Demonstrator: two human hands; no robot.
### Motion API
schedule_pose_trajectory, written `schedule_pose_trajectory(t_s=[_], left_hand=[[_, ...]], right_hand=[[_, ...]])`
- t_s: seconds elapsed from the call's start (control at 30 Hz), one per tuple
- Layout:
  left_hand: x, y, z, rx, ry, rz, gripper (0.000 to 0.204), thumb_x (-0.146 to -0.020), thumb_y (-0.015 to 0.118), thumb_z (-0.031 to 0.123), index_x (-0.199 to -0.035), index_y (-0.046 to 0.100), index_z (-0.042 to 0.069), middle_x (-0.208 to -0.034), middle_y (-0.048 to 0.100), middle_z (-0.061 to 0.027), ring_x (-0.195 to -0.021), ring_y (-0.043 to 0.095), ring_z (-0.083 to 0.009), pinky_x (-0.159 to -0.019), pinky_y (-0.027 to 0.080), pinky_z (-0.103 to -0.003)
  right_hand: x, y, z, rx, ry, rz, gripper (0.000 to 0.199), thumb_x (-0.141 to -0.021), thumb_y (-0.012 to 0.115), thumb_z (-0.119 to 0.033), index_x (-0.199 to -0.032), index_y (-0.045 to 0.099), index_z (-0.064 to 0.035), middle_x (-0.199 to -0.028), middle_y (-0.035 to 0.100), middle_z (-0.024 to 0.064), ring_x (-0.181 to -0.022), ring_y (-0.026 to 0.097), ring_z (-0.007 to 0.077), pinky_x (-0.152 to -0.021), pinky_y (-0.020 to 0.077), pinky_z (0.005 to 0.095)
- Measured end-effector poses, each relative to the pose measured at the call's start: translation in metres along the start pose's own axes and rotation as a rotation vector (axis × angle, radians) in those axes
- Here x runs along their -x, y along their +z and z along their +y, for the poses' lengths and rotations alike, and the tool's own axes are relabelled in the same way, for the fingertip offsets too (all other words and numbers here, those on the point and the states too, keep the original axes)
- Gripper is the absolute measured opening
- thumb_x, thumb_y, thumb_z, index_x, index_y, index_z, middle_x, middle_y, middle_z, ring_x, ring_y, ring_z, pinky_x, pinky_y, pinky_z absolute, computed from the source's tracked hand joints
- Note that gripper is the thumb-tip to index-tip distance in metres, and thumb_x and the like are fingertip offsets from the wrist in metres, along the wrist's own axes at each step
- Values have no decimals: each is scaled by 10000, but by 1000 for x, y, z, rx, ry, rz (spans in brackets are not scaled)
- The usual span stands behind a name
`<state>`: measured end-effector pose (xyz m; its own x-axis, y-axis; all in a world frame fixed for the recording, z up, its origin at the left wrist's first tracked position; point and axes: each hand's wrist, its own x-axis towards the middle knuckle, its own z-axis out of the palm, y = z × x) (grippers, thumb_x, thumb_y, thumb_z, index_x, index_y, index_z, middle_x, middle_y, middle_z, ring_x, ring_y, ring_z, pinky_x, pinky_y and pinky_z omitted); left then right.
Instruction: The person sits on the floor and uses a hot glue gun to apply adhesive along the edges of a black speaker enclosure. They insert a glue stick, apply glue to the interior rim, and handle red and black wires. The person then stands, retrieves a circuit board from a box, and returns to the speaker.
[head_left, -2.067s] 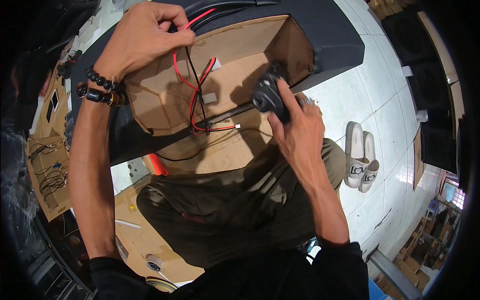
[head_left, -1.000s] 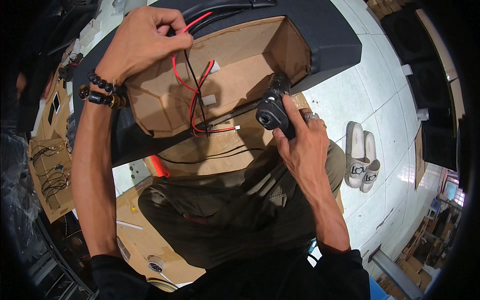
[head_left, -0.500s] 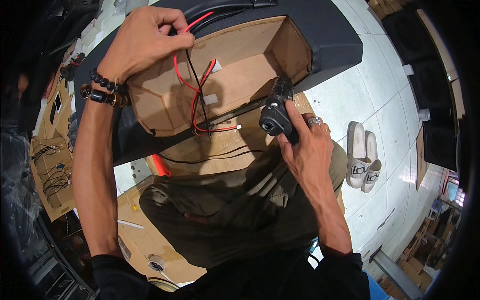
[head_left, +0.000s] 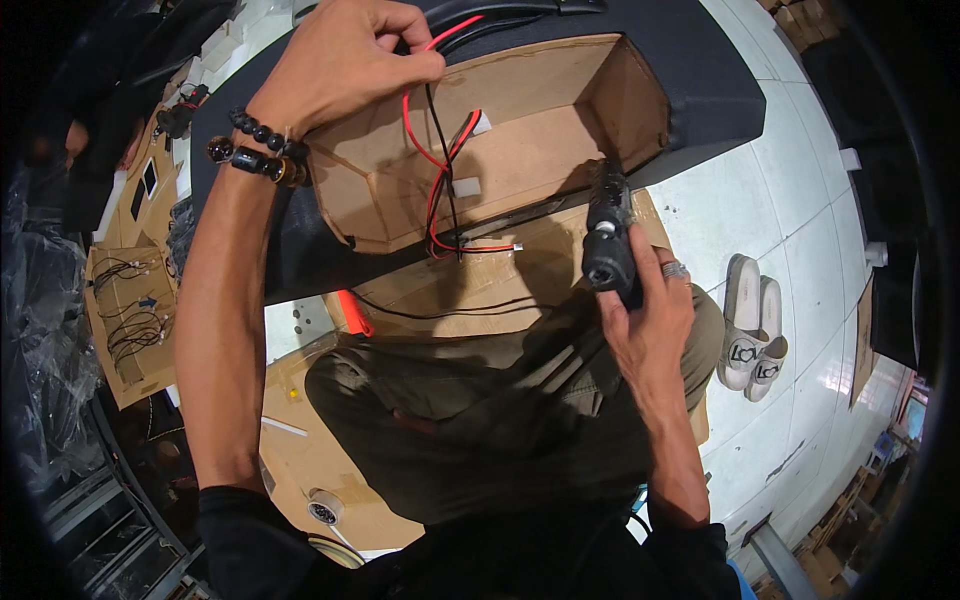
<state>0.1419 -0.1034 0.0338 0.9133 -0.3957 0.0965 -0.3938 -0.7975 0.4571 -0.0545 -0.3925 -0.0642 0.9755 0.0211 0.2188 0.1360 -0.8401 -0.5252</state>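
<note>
My left hand [head_left: 350, 55] is closed in a pinch on a red wire [head_left: 410, 125] at the far edge of an open wooden compartment [head_left: 545, 120]. A black wire [head_left: 434, 110] hangs just below those fingers. Both wires dangle into the compartment, which is set in a black-covered cabinet [head_left: 715, 110]. A red and black lead with a small white plug [head_left: 518, 247] lies over the near edge. My right hand [head_left: 655, 320] grips a black handheld tool [head_left: 608, 235] near the compartment's right end. The tool's exact kind is unclear, and its handle is mostly hidden by my fingers.
Cardboard [head_left: 480, 318] lies under the cabinet, crossed by a thin black cord. An orange-red object [head_left: 354, 313] lies at the cabinet's near left. A tape roll [head_left: 324, 507] is near my left elbow. Slippers [head_left: 742, 320] stand on the tiles, and a cardboard box [head_left: 130, 320] holds black wires.
The whole view has shifted, so the cabinet and both hands appear farther right. The tool has swung slightly away from the compartment's middle and is more upright. Both grips stay the same.
</note>
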Motion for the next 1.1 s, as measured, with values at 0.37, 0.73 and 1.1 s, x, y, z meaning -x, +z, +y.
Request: schedule_pose_trajectory(t_s=[0.37, 0.73, 1.1], left_hand=[[-1, -1, 1, 44, -18, -36, 192, -803, 706, 240, -787, 689, 49, -608, 331, 81, -587, 309, -30, -536, 252, -245], [-2, 1, -7, 46, -7, -37, 143, -820, 683, 175, -785, 682, 37, -613, 322, 93, -590, 299, -19, -551, 264, -224], [-3, -1, -3, 50, -14, -53, 166, -836, 689, 203, -788, 670, 44, -613, 306, 96, -593, 291, -16, -544, 258, -225]], right_hand=[[13, 17, 11, -209, 1, 52, 684, -729, 758, -76, -1375, 537, -47, -1126, 608, 234, -979, 600, 416, -847, 495, 475], [14, 21, 14, -202, -2, 48, 649, -797, 714, -66, -1406, 500, 2, -1056, 634, 215, -883, 643, 328, -767, 522, 391], [19, 27, 20, -329, 26, 133, 659, -719, 736, -46, -1348, 547, 11, -967, 616, 217, -818, 605, 369, -726, 511, 429]])
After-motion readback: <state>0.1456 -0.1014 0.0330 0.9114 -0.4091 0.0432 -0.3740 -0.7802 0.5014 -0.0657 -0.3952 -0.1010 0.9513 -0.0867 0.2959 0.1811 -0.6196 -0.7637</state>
